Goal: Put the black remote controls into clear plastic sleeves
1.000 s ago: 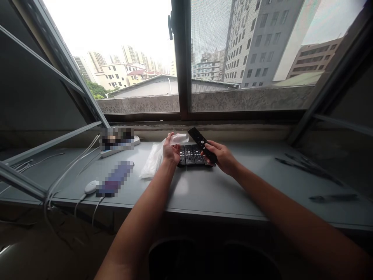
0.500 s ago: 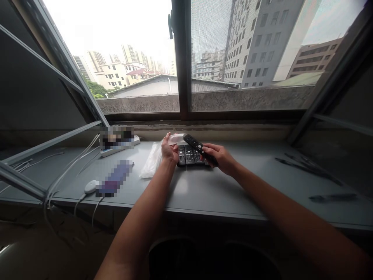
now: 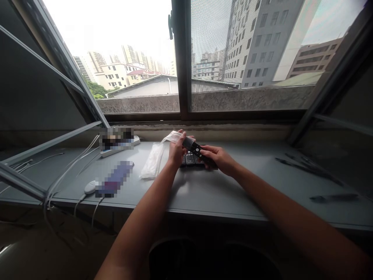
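My right hand (image 3: 218, 157) is closed around the lower part of a black remote control (image 3: 197, 150), which tilts up toward the left. A clear plastic bag (image 3: 174, 136) covers the remote's upper end. My left hand (image 3: 177, 151) grips this bag near its mouth, fingers wrapped about the bag and the remote's tip. Under both hands, several more black remotes (image 3: 190, 158) lie side by side on the grey desk (image 3: 218, 194), partly hidden. Left of my left hand rests a stack of clear plastic bags (image 3: 152, 161).
A white power strip (image 3: 121, 146), partly blurred out, lies at the back left. Nearer are a pixelated phone-like object (image 3: 115, 179), a round white charger (image 3: 91, 187) and loose white cables (image 3: 65, 167). Dark cables (image 3: 309, 169) and a dark pen-like item (image 3: 333, 197) lie right. Metal frames flank the desk.
My left hand has moved right, drawing the bag over the remote's upper end, which was bare at the bag's mouth before. My right hand has stayed nearly in place.
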The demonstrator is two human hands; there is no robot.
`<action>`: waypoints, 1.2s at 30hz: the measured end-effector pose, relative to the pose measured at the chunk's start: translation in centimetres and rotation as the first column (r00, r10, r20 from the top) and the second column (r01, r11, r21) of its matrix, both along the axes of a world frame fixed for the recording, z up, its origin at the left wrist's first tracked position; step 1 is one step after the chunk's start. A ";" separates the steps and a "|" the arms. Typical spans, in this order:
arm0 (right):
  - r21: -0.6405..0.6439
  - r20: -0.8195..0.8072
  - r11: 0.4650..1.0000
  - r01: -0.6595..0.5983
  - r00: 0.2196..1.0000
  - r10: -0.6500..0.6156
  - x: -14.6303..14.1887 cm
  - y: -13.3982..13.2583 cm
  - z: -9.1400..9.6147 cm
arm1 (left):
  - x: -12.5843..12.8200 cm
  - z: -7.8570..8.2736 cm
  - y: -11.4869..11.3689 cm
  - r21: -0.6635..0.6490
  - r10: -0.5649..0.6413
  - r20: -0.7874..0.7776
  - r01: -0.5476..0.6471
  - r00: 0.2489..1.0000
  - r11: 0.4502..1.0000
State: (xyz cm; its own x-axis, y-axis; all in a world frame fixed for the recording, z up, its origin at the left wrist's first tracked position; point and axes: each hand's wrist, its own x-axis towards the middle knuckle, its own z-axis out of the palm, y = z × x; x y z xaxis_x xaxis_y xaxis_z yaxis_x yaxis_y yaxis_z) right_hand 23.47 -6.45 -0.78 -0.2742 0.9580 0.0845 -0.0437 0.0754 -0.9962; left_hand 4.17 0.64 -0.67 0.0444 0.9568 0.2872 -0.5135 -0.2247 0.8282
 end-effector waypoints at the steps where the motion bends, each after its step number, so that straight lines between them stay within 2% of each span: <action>1: -0.007 0.013 1.000 0.002 1.000 -0.002 0.0 0.0 0.0 | 0.1 -0.1 -0.2 0.016 -0.017 -0.035 0.018 0.999 1.000; 4: -0.012 0.037 1.000 0.024 0.999 -0.024 0.0 0.0 -0.2 | 0.3 -0.2 -0.6 0.037 -0.058 -0.127 0.063 0.990 0.997; 10: 0.089 -0.007 0.996 0.028 1.000 -0.028 -0.3 0.5 -0.9 | 0.5 -0.5 -0.8 -0.006 -0.143 -0.232 0.145 0.962 0.989; 14: 0.078 -0.027 0.996 0.048 0.999 -0.046 -0.1 0.7 -0.9 | 0.4 -0.3 -0.4 0.005 -0.118 -0.140 0.120 0.983 0.993; 18: 0.027 -0.006 1.000 0.000 1.000 0.000 -0.1 0.4 -0.4 | 0.1 0.2 -0.1 -0.006 -0.011 0.003 0.011 1.000 1.000; 22: -0.019 0.047 0.999 -0.031 0.998 0.031 -0.2 0.0 0.1 | -0.1 0.5 -0.2 -0.026 0.022 0.012 -0.021 1.000 0.999; 25: -0.047 0.070 0.998 -0.034 0.997 0.038 -0.3 -0.2 0.2 | 0.0 0.5 -0.3 -0.022 -0.005 -0.011 0.005 1.000 1.000; 30: 0.042 0.049 0.999 -0.019 0.999 0.017 -0.6 -0.3 -0.2 | 0.1 0.3 -1.0 -0.022 -0.115 -0.078 0.114 0.990 0.993; 36: 0.056 -0.004 0.998 0.033 0.999 -0.032 -1.1 -0.1 -0.6 | 0.2 0.1 -1.6 -0.038 -0.183 -0.237 0.179 0.954 0.983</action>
